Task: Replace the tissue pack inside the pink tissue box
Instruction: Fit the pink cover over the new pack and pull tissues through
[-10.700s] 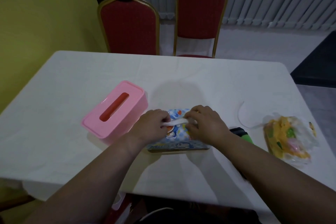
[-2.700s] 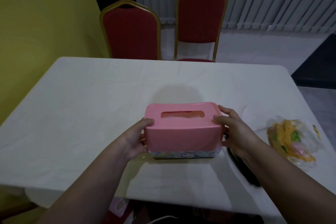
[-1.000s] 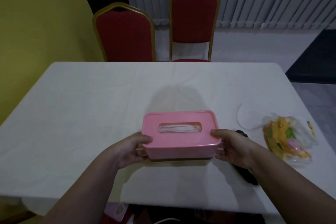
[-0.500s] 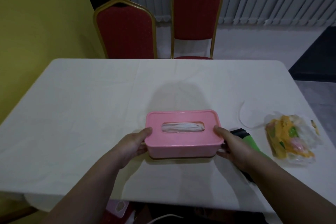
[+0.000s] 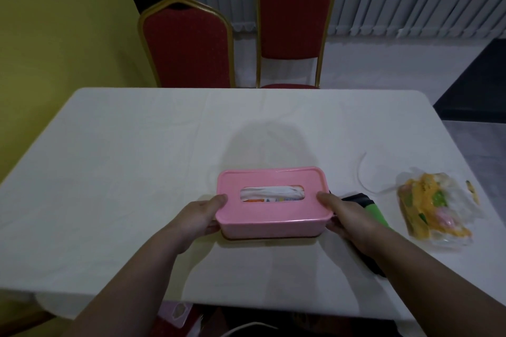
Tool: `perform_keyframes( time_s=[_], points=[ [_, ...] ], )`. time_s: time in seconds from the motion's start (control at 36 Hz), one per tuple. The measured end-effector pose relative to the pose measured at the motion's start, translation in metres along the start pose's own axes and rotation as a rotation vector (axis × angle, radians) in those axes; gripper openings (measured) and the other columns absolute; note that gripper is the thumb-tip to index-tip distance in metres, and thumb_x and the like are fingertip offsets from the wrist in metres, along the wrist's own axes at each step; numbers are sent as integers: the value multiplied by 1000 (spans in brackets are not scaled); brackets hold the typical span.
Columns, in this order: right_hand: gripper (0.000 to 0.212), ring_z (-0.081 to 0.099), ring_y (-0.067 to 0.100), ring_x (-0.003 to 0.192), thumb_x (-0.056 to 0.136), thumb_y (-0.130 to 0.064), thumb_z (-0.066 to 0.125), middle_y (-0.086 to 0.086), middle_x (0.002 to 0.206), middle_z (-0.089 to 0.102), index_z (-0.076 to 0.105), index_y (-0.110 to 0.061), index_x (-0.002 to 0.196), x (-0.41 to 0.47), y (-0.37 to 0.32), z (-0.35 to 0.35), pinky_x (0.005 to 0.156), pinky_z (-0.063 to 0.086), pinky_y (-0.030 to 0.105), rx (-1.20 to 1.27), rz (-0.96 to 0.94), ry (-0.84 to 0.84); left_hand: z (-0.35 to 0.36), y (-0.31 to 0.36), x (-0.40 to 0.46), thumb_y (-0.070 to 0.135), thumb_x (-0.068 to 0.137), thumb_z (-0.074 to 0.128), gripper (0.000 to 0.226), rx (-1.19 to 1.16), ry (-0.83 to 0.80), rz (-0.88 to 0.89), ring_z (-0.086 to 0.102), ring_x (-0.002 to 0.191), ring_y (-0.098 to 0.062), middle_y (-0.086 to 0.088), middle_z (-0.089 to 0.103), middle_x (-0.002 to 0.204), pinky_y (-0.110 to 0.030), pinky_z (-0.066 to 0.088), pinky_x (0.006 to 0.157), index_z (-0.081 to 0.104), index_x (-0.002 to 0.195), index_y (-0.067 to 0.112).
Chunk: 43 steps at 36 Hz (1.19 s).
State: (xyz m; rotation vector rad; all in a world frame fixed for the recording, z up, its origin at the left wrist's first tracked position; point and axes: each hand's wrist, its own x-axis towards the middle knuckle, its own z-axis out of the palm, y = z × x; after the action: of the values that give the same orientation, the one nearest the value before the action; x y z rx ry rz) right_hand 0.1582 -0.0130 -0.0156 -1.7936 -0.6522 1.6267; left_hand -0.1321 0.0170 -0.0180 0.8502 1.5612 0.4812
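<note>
The pink tissue box [image 5: 273, 216] rests flat on the white table [image 5: 137, 159], near the front edge at the centre. Through its top slot the tissue pack [image 5: 272, 194] shows white tissue and a strip of printed wrapper; the rest of the pack is hidden inside. My left hand [image 5: 197, 217] grips the box's left end with the thumb on the lid. At the right end, my right hand [image 5: 345, 216] holds the box the same way.
A green and black object [image 5: 368, 206] lies just right of the box, partly under my right forearm. A crumpled yellow printed wrapper [image 5: 435, 208] and a thin clear strip [image 5: 361, 175] sit at the table's right. Two red chairs [image 5: 189, 44] stand beyond the far edge.
Over the last second both hands have pressed the pink box fully down onto the table over the pack; the pack's printed sides no longer show below the box.
</note>
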Motion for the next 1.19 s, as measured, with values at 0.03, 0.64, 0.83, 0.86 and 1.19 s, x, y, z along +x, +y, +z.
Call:
perform_keyframes(
  time_s=[0.03, 0.64, 0.83, 0.86, 1.19],
  points=[
    [27, 67, 17, 86, 88, -33, 60, 3, 94, 74, 70, -9, 96, 0, 0, 0, 89, 52, 30, 1, -1, -4, 0, 0, 0, 39, 93, 51, 38, 2, 3, 2, 66, 96, -24, -11, 71, 102, -28, 52, 80, 65, 106, 6],
    [32, 61, 18, 93, 88, -37, 56, 5, 101, 67, 66, -11, 104, 2, -8, 0, 97, 47, 41, -225, -30, 19, 4, 15, -7, 36, 90, 41, 40, 164, -72, 15, 64, 91, -21, -8, 64, 110, -29, 56, 69, 45, 126, 21],
    [41, 59, 19, 108, 89, -53, 50, -2, 111, 66, 61, -22, 113, -3, -20, 4, 103, 44, 42, -271, -13, -53, 6, 26, -9, 42, 96, 34, 39, 239, -67, -23, 64, 95, -26, -12, 67, 104, -41, 54, 88, 57, 114, 17],
    [42, 58, 19, 109, 88, -54, 50, -1, 112, 65, 60, -21, 113, -3, -22, 5, 102, 44, 41, -280, -5, -49, 6, 26, -8, 43, 95, 34, 39, 232, -67, -24, 64, 95, -26, -12, 67, 105, -41, 54, 88, 57, 115, 17],
    [50, 62, 23, 103, 82, -56, 56, 4, 109, 67, 63, -16, 111, 9, -21, 1, 97, 49, 41, -296, 27, 4, 3, 26, -2, 47, 96, 33, 46, 228, -86, -72, 65, 93, -31, -18, 66, 103, -38, 56, 79, 56, 115, 13]
  ],
)
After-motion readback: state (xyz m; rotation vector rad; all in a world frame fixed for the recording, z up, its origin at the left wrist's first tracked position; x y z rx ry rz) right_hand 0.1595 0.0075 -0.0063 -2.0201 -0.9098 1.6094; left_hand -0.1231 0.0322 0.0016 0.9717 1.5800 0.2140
